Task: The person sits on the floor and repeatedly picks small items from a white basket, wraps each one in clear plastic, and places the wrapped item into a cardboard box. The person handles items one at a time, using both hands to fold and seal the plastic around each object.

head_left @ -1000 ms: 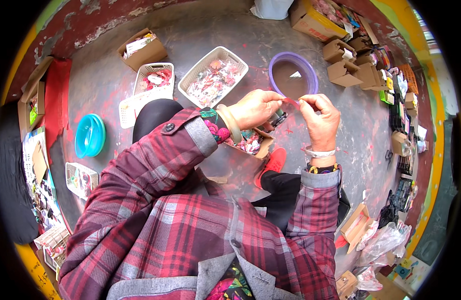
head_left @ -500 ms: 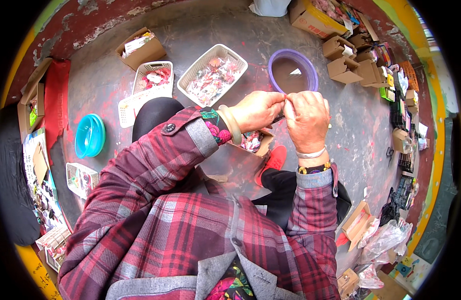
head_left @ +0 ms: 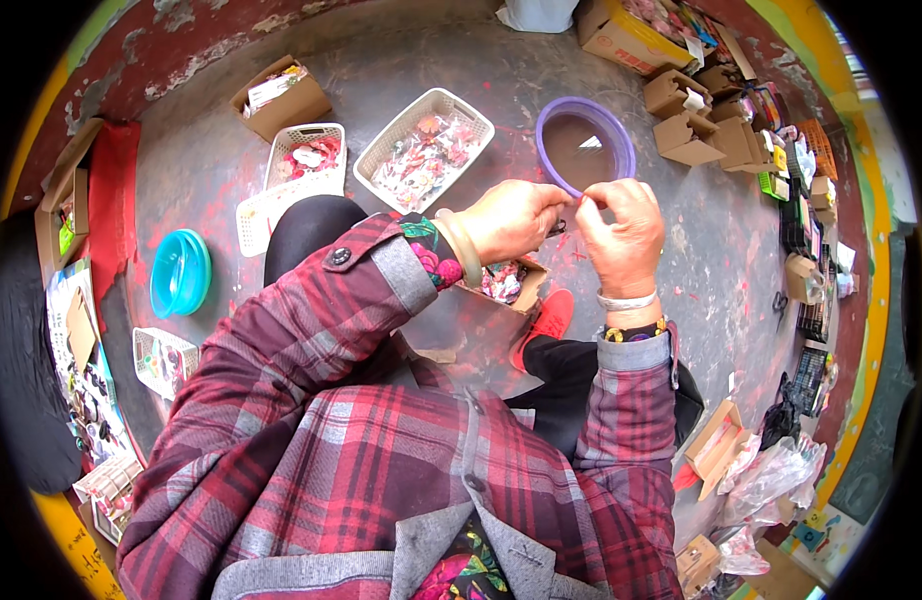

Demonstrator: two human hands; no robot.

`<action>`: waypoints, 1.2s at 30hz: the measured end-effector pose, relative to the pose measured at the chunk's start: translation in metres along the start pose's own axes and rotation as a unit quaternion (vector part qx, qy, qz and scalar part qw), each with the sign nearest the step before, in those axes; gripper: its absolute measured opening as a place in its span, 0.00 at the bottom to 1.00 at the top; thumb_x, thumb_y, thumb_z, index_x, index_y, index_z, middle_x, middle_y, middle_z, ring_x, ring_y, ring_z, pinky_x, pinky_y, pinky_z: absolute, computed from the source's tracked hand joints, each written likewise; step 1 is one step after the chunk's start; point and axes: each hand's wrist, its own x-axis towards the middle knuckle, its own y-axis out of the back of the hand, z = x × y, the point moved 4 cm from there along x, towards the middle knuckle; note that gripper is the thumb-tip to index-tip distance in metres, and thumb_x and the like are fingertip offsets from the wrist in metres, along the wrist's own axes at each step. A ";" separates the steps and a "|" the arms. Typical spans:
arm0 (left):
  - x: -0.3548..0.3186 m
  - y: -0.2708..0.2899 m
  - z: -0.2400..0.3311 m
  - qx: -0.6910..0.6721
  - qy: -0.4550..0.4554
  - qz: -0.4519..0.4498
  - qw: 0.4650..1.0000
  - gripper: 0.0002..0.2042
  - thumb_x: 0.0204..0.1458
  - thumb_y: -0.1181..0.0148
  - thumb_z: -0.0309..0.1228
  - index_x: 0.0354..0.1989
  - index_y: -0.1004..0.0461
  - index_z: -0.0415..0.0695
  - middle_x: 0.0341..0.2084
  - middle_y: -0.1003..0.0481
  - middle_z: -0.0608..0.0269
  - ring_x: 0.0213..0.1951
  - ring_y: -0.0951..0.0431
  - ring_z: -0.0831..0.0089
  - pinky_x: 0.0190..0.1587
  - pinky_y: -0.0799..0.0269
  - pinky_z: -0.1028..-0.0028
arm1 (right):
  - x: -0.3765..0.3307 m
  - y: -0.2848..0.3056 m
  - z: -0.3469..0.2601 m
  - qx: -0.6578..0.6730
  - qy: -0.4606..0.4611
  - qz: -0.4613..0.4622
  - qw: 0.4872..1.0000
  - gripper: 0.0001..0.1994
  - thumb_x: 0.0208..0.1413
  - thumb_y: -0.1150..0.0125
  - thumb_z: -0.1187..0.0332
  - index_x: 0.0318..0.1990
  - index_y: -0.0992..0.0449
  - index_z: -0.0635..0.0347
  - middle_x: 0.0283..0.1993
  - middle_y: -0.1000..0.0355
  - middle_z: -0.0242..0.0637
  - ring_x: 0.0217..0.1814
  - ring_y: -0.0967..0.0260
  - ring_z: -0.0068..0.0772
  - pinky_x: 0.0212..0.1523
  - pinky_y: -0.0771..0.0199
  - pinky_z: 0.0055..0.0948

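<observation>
My left hand (head_left: pixel 511 218) and my right hand (head_left: pixel 624 235) meet tip to tip in front of me, each closed in a pinch. Whatever lies between the fingertips is too small to make out. A small dark object (head_left: pixel 558 228) shows just under the left fingers, its kind unclear. Beneath the hands is a cardboard box (head_left: pixel 530 292) holding red and white pieces (head_left: pixel 503 282). Just beyond the fingertips, a purple basin (head_left: pixel 628 140) with dark contents stands on the floor.
White baskets (head_left: pixel 365 158) with small wrapped pieces stand ahead, a brown box (head_left: pixel 306 98) behind them. Teal basins (head_left: pixel 181 272) and a white basket (head_left: pixel 165 362) are at left. Cardboard boxes (head_left: pixel 689 140), crates and plastic bags (head_left: pixel 771 480) line the right side. My red shoe (head_left: pixel 551 325) is below.
My right hand has turned slightly, its thumb and forefinger now forming a loop with a gap inside. Its fingertips have drawn a little away from the left ones.
</observation>
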 end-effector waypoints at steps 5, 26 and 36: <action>0.000 -0.002 -0.005 -0.271 0.112 -0.023 0.956 0.13 0.58 0.55 0.32 0.46 0.30 0.39 0.33 0.30 0.63 0.34 0.29 0.78 0.35 0.24 0.76 | -0.006 0.006 0.041 0.366 -0.307 0.020 0.879 0.02 0.44 0.41 0.77 0.26 0.24 0.63 0.25 0.29 0.29 0.26 0.34 0.21 0.34 0.34 0.20; 0.000 0.005 -0.014 -0.344 0.100 0.022 0.933 0.15 0.59 0.56 0.33 0.48 0.33 0.37 0.39 0.32 0.63 0.40 0.30 0.77 0.41 0.26 0.74 | -0.068 -0.008 0.198 0.049 -0.370 -0.122 0.920 0.06 0.40 0.38 0.68 0.26 0.21 0.58 0.24 0.26 0.32 0.26 0.31 0.22 0.30 0.32 0.25; 0.000 0.012 -0.010 -0.349 0.109 0.026 0.930 0.15 0.58 0.54 0.34 0.48 0.32 0.38 0.42 0.32 0.62 0.42 0.31 0.75 0.42 0.27 0.72 | -0.148 -0.142 0.230 0.053 -0.433 -0.298 0.849 0.16 0.43 0.51 0.78 0.38 0.21 0.54 0.36 0.24 0.34 0.41 0.28 0.29 0.42 0.31 0.27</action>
